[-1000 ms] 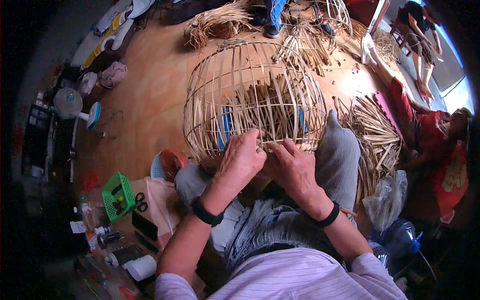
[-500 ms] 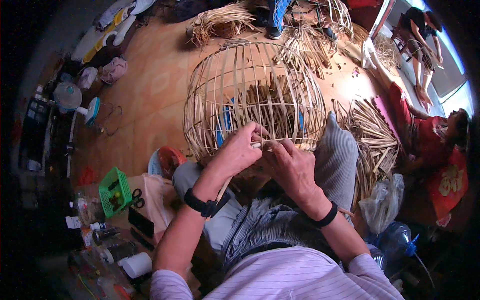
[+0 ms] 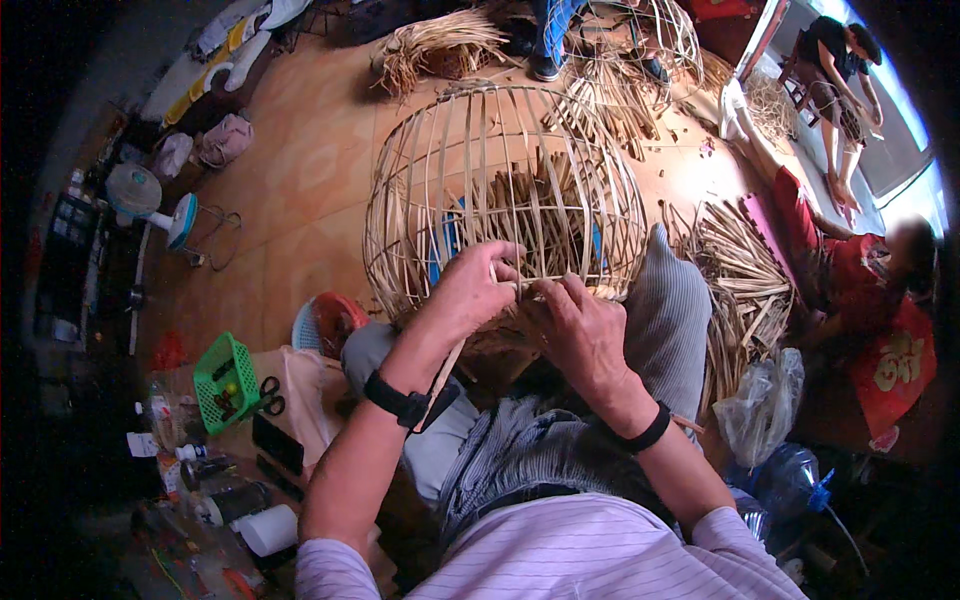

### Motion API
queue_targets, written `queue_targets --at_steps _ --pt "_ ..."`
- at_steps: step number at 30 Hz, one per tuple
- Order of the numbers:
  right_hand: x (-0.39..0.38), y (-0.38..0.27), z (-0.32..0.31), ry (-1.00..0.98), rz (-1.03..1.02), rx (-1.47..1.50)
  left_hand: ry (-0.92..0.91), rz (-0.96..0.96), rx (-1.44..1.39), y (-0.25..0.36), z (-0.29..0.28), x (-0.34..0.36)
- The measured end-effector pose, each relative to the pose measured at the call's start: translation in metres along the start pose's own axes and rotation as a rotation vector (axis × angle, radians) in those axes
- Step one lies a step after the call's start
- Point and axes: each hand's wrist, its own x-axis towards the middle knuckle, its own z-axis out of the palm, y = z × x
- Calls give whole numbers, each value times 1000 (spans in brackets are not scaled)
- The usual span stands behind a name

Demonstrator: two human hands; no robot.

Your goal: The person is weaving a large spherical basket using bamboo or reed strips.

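A round, openwork basket frame (image 3: 505, 110) of pale split strips stands before me, its near rim at my hands. My left hand (image 3: 467, 288) is closed on a thin pale strip, whose tail (image 3: 441, 382) hangs down past my wrist. At the same rim, just right of it, my right hand (image 3: 585, 325) pinches the frame edge with thumb and bent fingers. Through the bars show dry brown stalks (image 3: 540, 195) and bits of something blue (image 3: 446, 240). The exact crossing of strip and rim is partly hidden by my fingers.
To my right lies a pile of dry stalks (image 3: 745, 270), near a clear plastic bag (image 3: 762, 405) and a seated person in red (image 3: 865, 270). A green basket (image 3: 224, 382), scissors (image 3: 271, 396) and a white cup (image 3: 268, 530) are at left. A stalk bundle (image 3: 440, 45) lies beyond.
My left hand has risen slightly and shifted left, its fingers lifting a little. The strip's tail swings by my wrist. My right hand keeps its pinch at the rim.
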Motion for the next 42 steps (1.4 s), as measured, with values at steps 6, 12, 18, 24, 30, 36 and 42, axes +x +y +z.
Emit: queue_targets --at_steps 6,12,18,24,30,36,42 --pt "2 3 0 -95 20 43 25 -13 -27 -1 3 0" --pt "7 7 8 -129 -8 11 21 -12 61 0 2 2" --pt "12 8 7 -91 -5 104 84 189 127 -14 2 -3" --pt "14 3 0 -27 38 182 155 242 194 -13 8 -14" --pt "8 2 -8 -18 82 263 47 190 87 0 -5 -13" --pt "28 14 -20 -99 158 483 177 72 177 -11 19 -6" --pt "-2 27 -22 -86 419 808 167 206 196 -8 15 -7"
